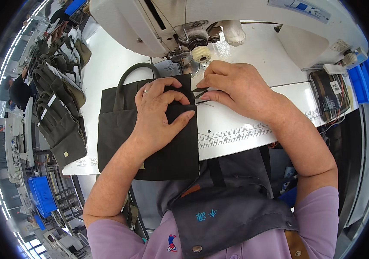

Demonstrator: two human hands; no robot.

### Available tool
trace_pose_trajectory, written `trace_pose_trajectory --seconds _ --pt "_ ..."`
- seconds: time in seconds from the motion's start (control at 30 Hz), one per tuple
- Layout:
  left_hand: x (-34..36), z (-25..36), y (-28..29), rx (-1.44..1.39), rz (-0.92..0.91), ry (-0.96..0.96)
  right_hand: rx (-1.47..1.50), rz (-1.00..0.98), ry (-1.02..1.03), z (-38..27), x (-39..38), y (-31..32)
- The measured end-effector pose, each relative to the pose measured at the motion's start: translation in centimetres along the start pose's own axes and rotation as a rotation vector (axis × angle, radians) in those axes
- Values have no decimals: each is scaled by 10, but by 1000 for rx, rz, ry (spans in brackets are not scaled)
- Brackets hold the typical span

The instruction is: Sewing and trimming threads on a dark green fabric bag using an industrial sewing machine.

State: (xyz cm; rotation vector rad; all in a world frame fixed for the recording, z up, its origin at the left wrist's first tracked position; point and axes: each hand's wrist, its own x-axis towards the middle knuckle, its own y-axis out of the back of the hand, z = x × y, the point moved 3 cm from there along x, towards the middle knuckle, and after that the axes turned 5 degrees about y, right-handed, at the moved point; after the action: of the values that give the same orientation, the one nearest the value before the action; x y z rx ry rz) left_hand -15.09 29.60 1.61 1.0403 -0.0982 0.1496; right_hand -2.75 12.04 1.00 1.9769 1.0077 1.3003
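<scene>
A dark olive-brown fabric bag piece [119,146] with a looped handle [126,80] lies flat on the white sewing table and hangs over its front edge. My left hand [158,108] rests on its upper right part, fingers apart and curved, thumb near the right edge. There, my right hand [227,88] is closed in a pinch on a thin dark strip [200,96] at the bag's side. Whether the strip is joined to the bag I cannot tell. Just beyond the fingers stand the sewing machine's needle area [193,64] and a cream knob [201,53].
The sewing machine [236,11] arches over the far side of the table. Several similar dark bags [61,125] are lined up along the left. A printed ruler [236,131] runs near the front edge. At the right are a dark package [329,95] and a blue bin [365,80].
</scene>
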Motion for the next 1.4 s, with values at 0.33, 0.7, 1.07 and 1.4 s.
trace_pose_trajectory --seconds 0.33,0.7,1.07,1.4 --pt "0 -7 -5 -62 19 30 -89 -1 121 -7 -2 -5" --pt "6 -3 -9 -53 81 89 -116 18 124 -5 -4 -7" --pt "16 -8 -11 -60 174 93 -28 66 -8 -2 0 -2" --pt "7 -21 -7 -108 260 115 -44 -23 54 -5 5 -8"
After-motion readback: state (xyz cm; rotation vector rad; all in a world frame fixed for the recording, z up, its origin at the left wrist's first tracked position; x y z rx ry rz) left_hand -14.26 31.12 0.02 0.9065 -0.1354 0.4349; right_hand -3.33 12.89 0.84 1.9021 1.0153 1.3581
